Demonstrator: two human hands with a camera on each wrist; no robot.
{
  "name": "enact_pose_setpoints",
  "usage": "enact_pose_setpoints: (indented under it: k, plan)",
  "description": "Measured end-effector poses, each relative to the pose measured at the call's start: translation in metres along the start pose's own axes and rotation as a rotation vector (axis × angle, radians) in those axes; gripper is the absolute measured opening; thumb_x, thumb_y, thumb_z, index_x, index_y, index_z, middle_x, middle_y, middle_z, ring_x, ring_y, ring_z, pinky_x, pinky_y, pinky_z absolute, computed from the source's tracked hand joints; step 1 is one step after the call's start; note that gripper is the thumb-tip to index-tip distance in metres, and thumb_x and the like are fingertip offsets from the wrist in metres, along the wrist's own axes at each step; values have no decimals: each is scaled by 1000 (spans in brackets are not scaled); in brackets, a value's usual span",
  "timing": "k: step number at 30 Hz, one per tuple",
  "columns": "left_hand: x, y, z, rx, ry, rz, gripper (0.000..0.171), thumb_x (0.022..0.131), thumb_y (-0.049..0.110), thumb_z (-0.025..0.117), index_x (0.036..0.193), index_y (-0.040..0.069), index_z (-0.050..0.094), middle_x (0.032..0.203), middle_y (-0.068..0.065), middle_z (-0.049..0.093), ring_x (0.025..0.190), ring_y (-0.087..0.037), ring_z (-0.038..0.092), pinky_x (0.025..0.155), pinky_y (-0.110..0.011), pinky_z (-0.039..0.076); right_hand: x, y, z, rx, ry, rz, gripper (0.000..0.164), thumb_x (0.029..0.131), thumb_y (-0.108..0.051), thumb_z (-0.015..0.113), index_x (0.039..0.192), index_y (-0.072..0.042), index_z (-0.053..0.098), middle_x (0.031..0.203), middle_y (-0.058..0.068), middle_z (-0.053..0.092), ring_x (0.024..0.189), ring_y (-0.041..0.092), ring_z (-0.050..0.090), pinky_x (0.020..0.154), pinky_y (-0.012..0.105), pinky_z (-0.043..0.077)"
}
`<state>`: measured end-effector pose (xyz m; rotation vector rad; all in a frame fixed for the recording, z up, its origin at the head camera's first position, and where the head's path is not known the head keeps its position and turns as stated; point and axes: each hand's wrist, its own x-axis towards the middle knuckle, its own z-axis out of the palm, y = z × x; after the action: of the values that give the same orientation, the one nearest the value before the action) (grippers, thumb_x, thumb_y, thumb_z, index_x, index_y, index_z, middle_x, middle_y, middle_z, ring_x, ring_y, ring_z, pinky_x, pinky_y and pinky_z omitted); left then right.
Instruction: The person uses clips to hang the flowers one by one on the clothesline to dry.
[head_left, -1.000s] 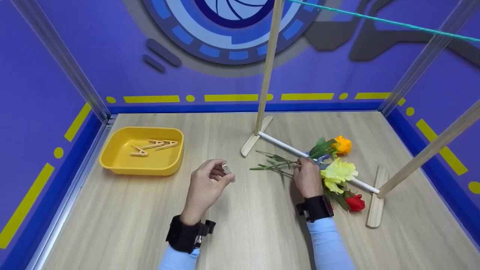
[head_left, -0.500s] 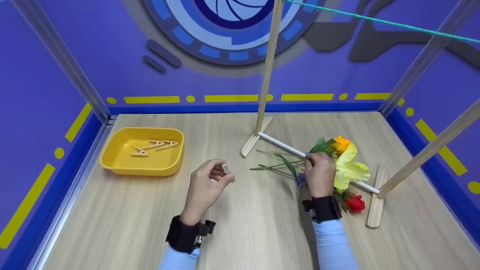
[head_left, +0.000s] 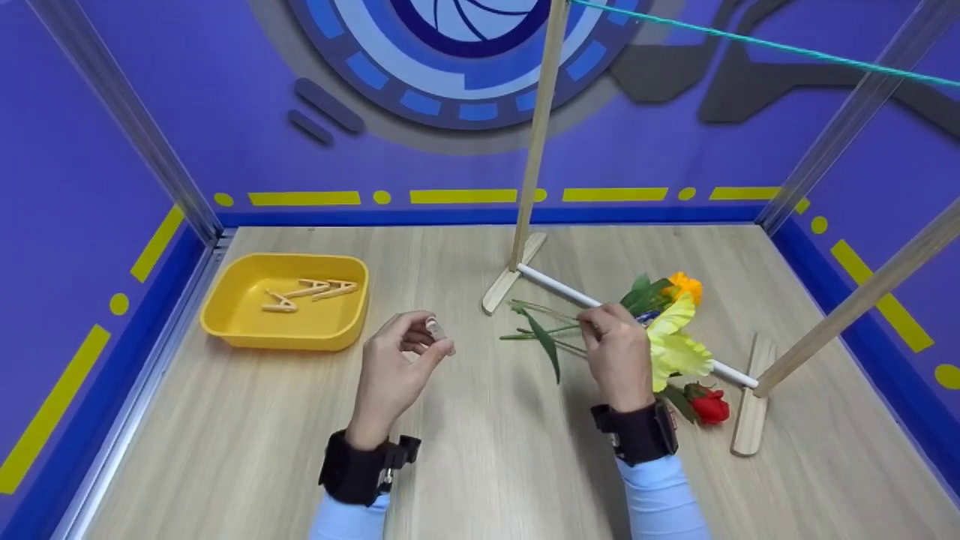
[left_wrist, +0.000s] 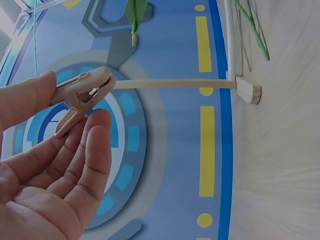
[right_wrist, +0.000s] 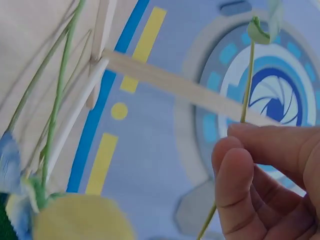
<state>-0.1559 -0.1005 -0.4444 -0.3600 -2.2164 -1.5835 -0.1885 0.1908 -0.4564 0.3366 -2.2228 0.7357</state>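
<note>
My left hand pinches a wooden clothespin between thumb and fingertips, above the tabletop left of the flowers. In the head view my right hand pinches the thin stem of a yellow artificial flower. Its leaf sticks out on the hand's left side, and the right wrist view shows the stem between thumb and index finger. Under and beside that flower lie an orange flower, a red rose and a blue flower, their stems pointing left.
A yellow tray holding three clothespins stands at the left. Behind the flowers runs a white rod joining two wooden posts on flat feet. A green cord stretches high between the posts.
My right hand has drawn the yellow flower up out of the bunch, going right and then back left. My left hand, with the clothespin, has shifted slightly left.
</note>
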Motion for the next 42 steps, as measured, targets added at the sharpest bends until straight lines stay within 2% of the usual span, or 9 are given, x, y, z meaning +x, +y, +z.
enact_pose_setpoints:
  k: [8, 16, 23, 27, 34, 42]
  plan:
    - [1, 0, -12, -14, 61, 8, 35, 86, 13, 85, 116, -1, 70, 97, -6, 71, 84, -19, 68, 76, -25, 57, -10, -20, 16, 19, -152, -69, 17, 80, 15, 75, 78, -2, 74, 76, 8, 66, 65, 22, 66, 58, 37, 57]
    - [1, -1, -13, -25, 81, 16, 36, 87, 12, 84, 116, -2, 70, 95, -6, 72, 83, -20, 69, 76, -24, 57, -25, -28, 37, 7, -283, -111, 22, 78, 17, 70, 75, -4, 71, 72, 6, 63, 62, 20, 64, 54, 32, 54]
    - [2, -1, -13, -35, 84, 13, 35, 86, 12, 84, 115, -2, 70, 94, -6, 72, 82, -20, 70, 76, -23, 57, -37, -29, 53, -45, -415, -89, 29, 71, 21, 59, 62, -7, 61, 65, 3, 55, 55, 14, 53, 44, 25, 41]
    - [1, 0, -13, -40, 82, 9, 35, 86, 11, 84, 115, -2, 70, 94, -6, 72, 82, -20, 70, 76, -23, 57, -43, -27, 61, -82, -449, -85, 30, 71, 18, 60, 59, -9, 57, 62, 3, 53, 53, 16, 52, 43, 26, 39]
    - [2, 1, -12, -23, 89, -8, 35, 87, 7, 83, 117, -5, 69, 96, -9, 71, 83, -20, 69, 76, -22, 57, -49, -29, 69, -119, -488, -93, 26, 73, 14, 66, 61, -8, 59, 64, 6, 55, 56, 27, 62, 49, 39, 50]
    - [2, 0, -11, -19, 93, -16, 36, 87, 10, 84, 117, -4, 69, 97, -9, 71, 83, -20, 69, 76, -22, 56, -55, -30, 76, -128, -506, -95, 24, 72, 14, 67, 62, -7, 60, 64, 6, 53, 53, 27, 59, 49, 41, 49]
